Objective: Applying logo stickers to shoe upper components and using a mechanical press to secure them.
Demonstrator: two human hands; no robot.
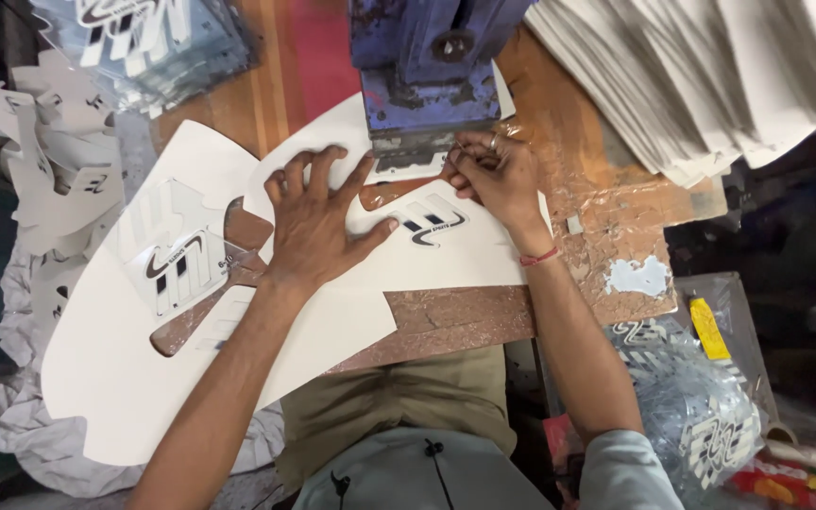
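White sheet (191, 378) laid on counter (616, 217), pressed flat by left hand (318, 222), fingers spread, grip released. Sheet edge pinched by right hand (493, 175) under blue press (422, 80). Step judged: positioning for stamping. Precise alignment of printed mark (432, 222) required.

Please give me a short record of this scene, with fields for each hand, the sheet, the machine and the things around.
Left hand: spread flat, pressing the white sheet
Right hand: fingers curled at the sheet's edge under the blue press head
White sheet: on a worn wooden bench, with cut-out holes and printed stripe emblems
Upper right: stack of white sheets
Left: pile of white offcuts
Lower right: clear bag of cut pieces
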